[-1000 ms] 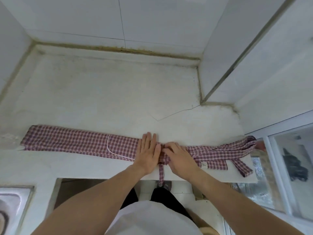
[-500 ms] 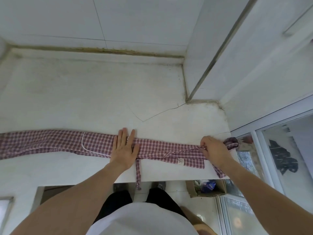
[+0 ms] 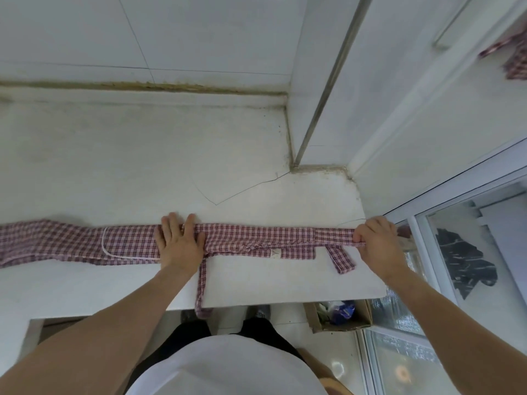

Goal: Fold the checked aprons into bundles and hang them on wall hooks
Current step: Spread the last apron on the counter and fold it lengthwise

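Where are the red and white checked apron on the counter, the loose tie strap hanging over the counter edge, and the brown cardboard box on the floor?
Red and white checked apron [image 3: 242, 238], head view, middle of folded strip.
Loose tie strap [image 3: 202, 283], head view, mid-length.
Brown cardboard box [image 3: 362, 315], head view, right wall.

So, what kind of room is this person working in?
Probably a kitchen or utility corner: a white stone counter set against tiled walls, a sliding glass door beside it, and a checked apron laid out for folding.

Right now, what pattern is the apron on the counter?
The apron is a red-and-white check with white piping, clearest in the head view.
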Demonstrator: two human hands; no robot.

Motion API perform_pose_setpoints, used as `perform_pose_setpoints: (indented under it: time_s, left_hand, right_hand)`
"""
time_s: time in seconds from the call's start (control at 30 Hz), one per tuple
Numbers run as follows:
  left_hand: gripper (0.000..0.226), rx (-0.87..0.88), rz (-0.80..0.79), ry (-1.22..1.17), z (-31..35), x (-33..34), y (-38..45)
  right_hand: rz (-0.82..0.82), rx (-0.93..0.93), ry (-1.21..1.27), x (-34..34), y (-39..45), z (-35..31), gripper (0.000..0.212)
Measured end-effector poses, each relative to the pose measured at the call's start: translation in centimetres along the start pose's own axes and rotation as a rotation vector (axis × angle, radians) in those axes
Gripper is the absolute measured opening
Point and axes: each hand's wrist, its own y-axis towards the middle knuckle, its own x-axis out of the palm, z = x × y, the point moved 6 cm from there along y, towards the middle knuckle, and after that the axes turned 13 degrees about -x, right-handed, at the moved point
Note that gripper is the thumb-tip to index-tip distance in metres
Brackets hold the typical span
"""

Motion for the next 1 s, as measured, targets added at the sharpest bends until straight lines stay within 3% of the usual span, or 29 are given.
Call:
perform_pose_setpoints:
  time_s: [0.07, 0.13, 0.23, 0.37, 0.47, 0.53, 0.6, 0.7, 0.8, 0.87, 1.0]
  left_hand:
    - [0.059, 0.004, 0.057, -0.034, 1.8, -0.6, -1.0]
    - [0.063, 0.044, 0.011, -0.083, 3.4, -0.1, -2.3]
    - [0.07, 0.049, -0.086, 0.053, 3.9, 2.4, -3.7]
    - [0.069, 0.012, -0.099, 0.113, 3.6, 3.0, -3.8]
    - [0.069, -0.001, -0.084, 0.156, 3.8, 2.8, -3.7]
    - [0.067, 0.004, -0.059, 0.189, 4.8, 2.2, -3.9]
    - [0.067, 0.114, 0.035, 0.227, 7.1, 1.6, -4.5]
    - [0.097, 0.455, 0.107, 0.161, 11.7, 1.6, -6.2]
    - [0.073, 0.76, 0.002, 0.118, 14.5, 3.5, -8.5]
    - [0.058, 0.802, -0.112, 0.289, 15.0, 5.6, -9.7]
    - [0.058, 0.761, -0.159, 0.428, 14.8, 6.2, -10.4]
  right_hand:
    - [0.065, -0.007, 0.063, 0.3, -0.4, 0.8, 0.042]
    - [0.075, 0.07, 0.146, 1.0, -1.2, 2.1, 0.041]
    - [0.04, 0.357, 0.264, 2.0, -2.8, 5.2, 0.036]
    - [0.092, 0.551, 0.266, 1.2, -3.9, 7.2, 0.036]
    - [0.064, 0.742, 0.459, 2.6, -5.0, 8.5, 0.035]
    - [0.133, 0.897, 0.68, 3.8, -5.8, 9.1, 0.035]
    - [0.254, 1.027, 0.879, 4.3, -6.1, 9.0, 0.032]
    - [0.397, 1.122, 1.035, 4.0, -6.1, 8.0, 0.03]
    - [0.503, 1.197, 1.153, 3.9, -6.3, 7.5, 0.027]
    - [0.536, 1.232, 1.227, 3.8, -6.3, 7.8, 0.026]
    - [0.59, 1.146, 1.295, 1.8, -4.5, 7.6, 0.022]
